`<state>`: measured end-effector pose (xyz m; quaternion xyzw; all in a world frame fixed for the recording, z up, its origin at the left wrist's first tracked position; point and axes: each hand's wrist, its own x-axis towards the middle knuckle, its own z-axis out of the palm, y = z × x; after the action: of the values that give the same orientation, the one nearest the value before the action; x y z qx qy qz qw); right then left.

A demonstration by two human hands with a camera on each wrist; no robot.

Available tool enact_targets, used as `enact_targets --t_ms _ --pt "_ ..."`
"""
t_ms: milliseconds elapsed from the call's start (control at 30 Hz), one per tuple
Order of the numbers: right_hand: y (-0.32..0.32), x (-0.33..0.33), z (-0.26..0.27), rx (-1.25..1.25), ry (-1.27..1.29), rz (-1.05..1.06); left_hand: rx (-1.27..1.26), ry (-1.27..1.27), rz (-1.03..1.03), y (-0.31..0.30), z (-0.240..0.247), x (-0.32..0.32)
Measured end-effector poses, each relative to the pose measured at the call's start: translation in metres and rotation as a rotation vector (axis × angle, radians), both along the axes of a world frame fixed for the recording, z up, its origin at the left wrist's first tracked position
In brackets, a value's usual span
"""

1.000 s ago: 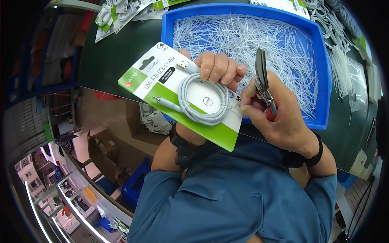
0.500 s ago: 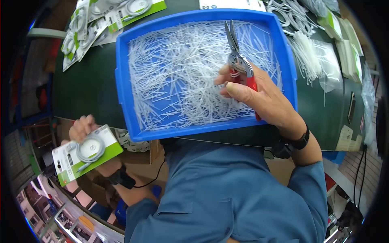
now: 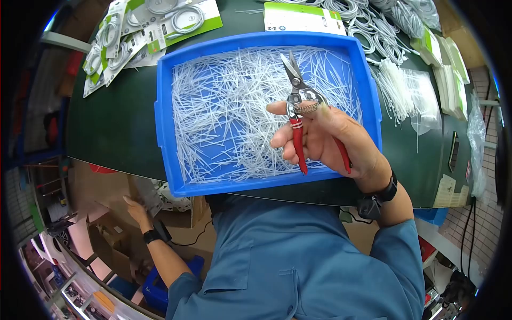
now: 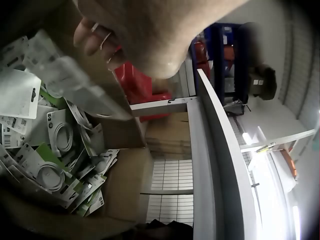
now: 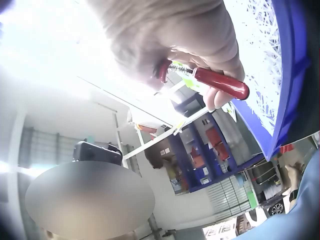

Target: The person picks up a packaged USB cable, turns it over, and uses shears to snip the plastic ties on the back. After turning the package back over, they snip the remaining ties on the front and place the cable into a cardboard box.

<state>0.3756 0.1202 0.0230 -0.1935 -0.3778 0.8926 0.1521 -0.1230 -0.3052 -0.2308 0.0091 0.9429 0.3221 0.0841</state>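
My left hand (image 3: 137, 212) is stretched out low beside the table edge, fingers extended and holding nothing. In the left wrist view, a blurred cable pack (image 4: 82, 90) is in the air below that hand (image 4: 145, 35), over a cardboard box (image 4: 127, 182) of carded cable packs (image 4: 62, 137). My right hand (image 3: 341, 133) holds red-handled snips (image 3: 300, 109) above a blue tray (image 3: 165, 133). Their blades point away from me and stand apart, with the spring showing between the handles. In the right wrist view, a red handle (image 5: 220, 83) lies along the fingers.
Cut white plastic strips (image 3: 234, 106) cover the tray's floor. Carded cables (image 3: 186, 20) are piled at the back left of the green table (image 3: 117, 122). Coiled cables (image 3: 376, 34), a bundle of white ties (image 3: 394, 88) and stacked cards (image 3: 450, 88) lie at the right.
My left hand carried the carded USB cable from over the tray down to the left and let it go. My right hand kept the snips, whose blades have opened.
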Motion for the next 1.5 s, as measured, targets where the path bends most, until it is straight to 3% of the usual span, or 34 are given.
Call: enact_targets --t_ms 200,233,300,333,400,533,633,800,967,1000,1033,1100,1233,1267,1300,1367,1433,1500 --pt "0.002 -0.008 0.003 -0.143 0.001 0.039 0.192 0.251 0.04 0.047 0.045 -0.005" --pt "0.001 -0.01 0.005 -0.14 -0.003 0.028 0.357 0.149 0.143 0.066 0.061 -0.014" --pt "-0.003 -0.014 0.01 -0.156 -0.026 -0.008 0.627 0.197 -0.028 0.1 0.094 -0.025" --pt "-0.006 -0.016 0.015 -0.159 -0.049 -0.022 0.632 0.29 -0.108 0.125 0.115 -0.021" --pt "-0.007 -0.014 0.011 -0.106 -0.036 0.002 0.606 0.435 -0.248 0.184 0.172 0.005" --pt "-0.006 -0.011 0.003 -0.049 0.024 0.073 0.408 0.736 -0.624 0.273 0.215 0.005" --pt "-0.008 -0.009 0.006 0.105 -0.09 0.119 0.332 0.742 -0.828 0.33 0.221 0.003" --pt "-0.01 -0.009 0.021 0.333 -0.232 0.124 0.268 0.827 -0.845 0.416 0.229 -0.033" --pt "-0.009 -0.011 0.021 0.33 -0.262 0.045 0.109 0.989 -0.833 0.479 0.203 -0.07" --pt "-0.007 -0.011 0.017 0.293 -0.226 0.02 0.028 1.026 -0.826 0.486 0.195 -0.079" --pt "-0.008 -0.009 0.012 0.248 -0.202 -0.016 0.023 0.896 -0.848 0.488 0.199 -0.078" --pt "-0.005 -0.005 0.003 0.077 -0.125 -0.066 -0.014 1.071 -0.859 0.497 0.184 -0.095" --pt "0.001 -0.003 -0.012 -0.14 0.163 -0.002 0.181 0.991 -0.833 0.475 0.227 -0.075" --pt "0.001 -0.004 -0.008 -0.178 0.192 0.011 0.149 0.877 -0.771 0.466 0.242 -0.069" --pt "0.002 -0.004 -0.004 -0.207 0.23 0.033 0.178 0.932 -0.721 0.46 0.25 -0.07" --pt "0.003 -0.004 -0.004 -0.18 0.23 0.057 0.161 0.884 -0.651 0.448 0.268 -0.09" --pt "0.003 -0.005 -0.005 -0.17 0.244 0.074 0.25 0.996 -0.606 0.429 0.291 -0.077" --pt "0.003 -0.006 -0.006 -0.182 0.264 0.072 0.393 0.898 -0.594 0.406 0.314 -0.053"
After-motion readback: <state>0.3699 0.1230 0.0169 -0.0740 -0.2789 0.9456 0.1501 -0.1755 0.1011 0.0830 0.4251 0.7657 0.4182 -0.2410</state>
